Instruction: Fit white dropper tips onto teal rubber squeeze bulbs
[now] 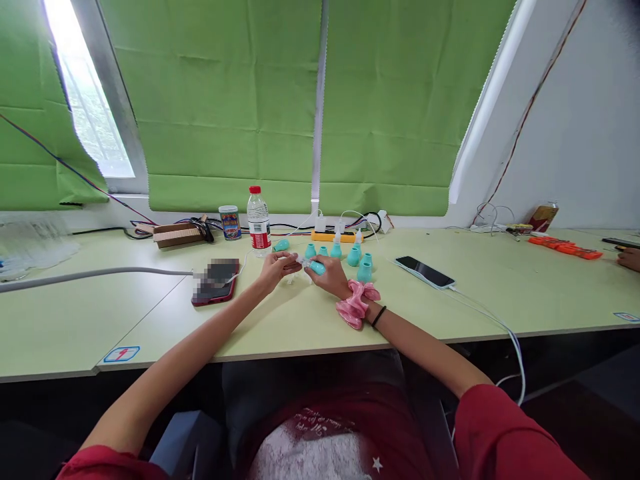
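Observation:
My right hand (329,277) is closed round a small teal squeeze bulb (317,267) with a clear tip pointing left. At that tip the fingers of my left hand (279,270) pinch a small clear plastic piece (299,260). The two parts meet or nearly meet between my hands; which, I cannot tell. Just behind stand several more teal bulbs (365,269), two with clear nozzles (359,237) on top. Another teal bulb (281,245) lies on its side beyond my left fingers. A few clear bits (291,279) lie under my hands.
A red-cased phone (216,283) and thick grey cable (100,275) lie left. Behind are a red-capped bottle (259,223), a can (230,223) and an orange power strip (345,237). Right, a charging phone (425,272) trails cables. A person's hand (629,259) shows far right.

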`<state>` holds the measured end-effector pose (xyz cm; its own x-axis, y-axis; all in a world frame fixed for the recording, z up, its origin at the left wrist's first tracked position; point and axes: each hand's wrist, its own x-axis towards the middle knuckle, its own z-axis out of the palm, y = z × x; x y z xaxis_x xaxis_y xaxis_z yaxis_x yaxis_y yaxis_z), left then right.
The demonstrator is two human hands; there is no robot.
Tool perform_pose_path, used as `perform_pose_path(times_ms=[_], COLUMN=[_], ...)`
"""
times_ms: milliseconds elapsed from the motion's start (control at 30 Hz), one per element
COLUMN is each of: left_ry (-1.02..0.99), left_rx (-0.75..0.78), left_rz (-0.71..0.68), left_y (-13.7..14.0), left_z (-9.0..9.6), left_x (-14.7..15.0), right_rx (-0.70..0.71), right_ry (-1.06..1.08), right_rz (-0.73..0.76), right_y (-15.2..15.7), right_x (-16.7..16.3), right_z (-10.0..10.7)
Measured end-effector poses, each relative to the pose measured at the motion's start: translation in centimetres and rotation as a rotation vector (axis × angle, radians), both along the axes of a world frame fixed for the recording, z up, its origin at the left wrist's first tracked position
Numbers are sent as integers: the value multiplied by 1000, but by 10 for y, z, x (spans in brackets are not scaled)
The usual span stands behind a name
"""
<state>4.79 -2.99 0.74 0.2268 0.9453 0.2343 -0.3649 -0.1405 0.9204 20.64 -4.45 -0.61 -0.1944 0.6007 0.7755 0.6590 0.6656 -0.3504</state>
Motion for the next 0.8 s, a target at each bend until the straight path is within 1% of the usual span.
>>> perform_pose_path(times_ms=[100,167,233,367,433,500,533,600,667,733,800], left_ry=[-43,-59,-77,-86,-80,-71,-64,-52,-50,-38,19], left_rx=[10,12,13,6,5,7,8,7,19,52,97], left_rz=[11,5,-6,-41,-57,-70,-77,-86,-86,-98,-111], left_y=[-2,-4,-4,-3,-2,-1,-1,-1,-2,-5,-8], left_z=[1,1,1,1,0,0,-1,0,3,7,11], left_x=[2,3,3,2,1,0,0,0,1,3,5], right_rx=[-27,-112,-260,-614,-750,-849,-855,-783,-675,-618,-522], right_ry=[82,182,316,567,627,629,602,518,448,426,389], right_rz=[4,38,99,271,354,430,457,476,457,433,381], right_y=[-4,-6,-8,-11,-12,-14,-15,-17,-19,-18,-14], right_x=[-3,-6,-9,-10,-7,-3,-1,0,0,-1,1], right_z=[-2,0,3,10,13,16,16,19,23,29,35])
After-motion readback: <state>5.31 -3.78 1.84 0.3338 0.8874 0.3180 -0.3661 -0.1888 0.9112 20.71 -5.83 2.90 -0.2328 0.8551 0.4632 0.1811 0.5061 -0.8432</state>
